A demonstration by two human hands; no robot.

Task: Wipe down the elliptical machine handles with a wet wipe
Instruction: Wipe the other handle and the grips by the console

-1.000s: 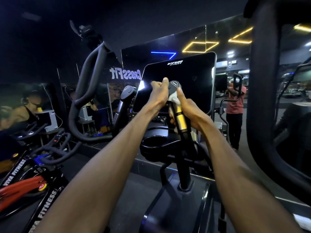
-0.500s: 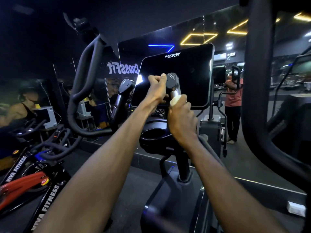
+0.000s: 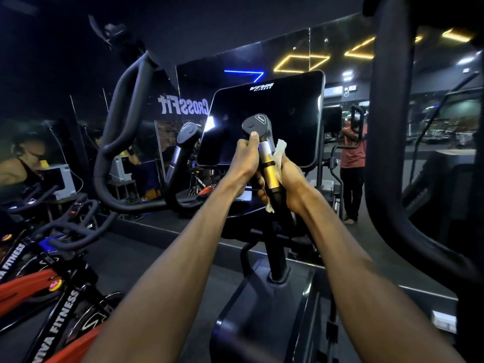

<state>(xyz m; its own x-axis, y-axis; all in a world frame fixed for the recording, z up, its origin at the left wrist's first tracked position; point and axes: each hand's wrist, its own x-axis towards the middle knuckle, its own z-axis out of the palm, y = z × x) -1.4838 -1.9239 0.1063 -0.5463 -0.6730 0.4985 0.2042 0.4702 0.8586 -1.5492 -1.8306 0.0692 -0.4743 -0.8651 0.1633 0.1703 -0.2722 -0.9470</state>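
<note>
The left hand is gripping the handle just under its cap, steadying it, while the right hand is wrapping the wet wipe around the shaft to scrub.

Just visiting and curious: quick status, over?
Left hand steadies the inner handle near its top. Right hand wraps the wet wipe round its gold band. Nothing in the way.

A red and black spin bike marked "FITNESS" is seen at lower left. A mirror wall behind carries reversed "CrossFit" lettering, blue and yellow light strips, and the reflection of a person in a red shirt. A white box is seen far left.
</note>
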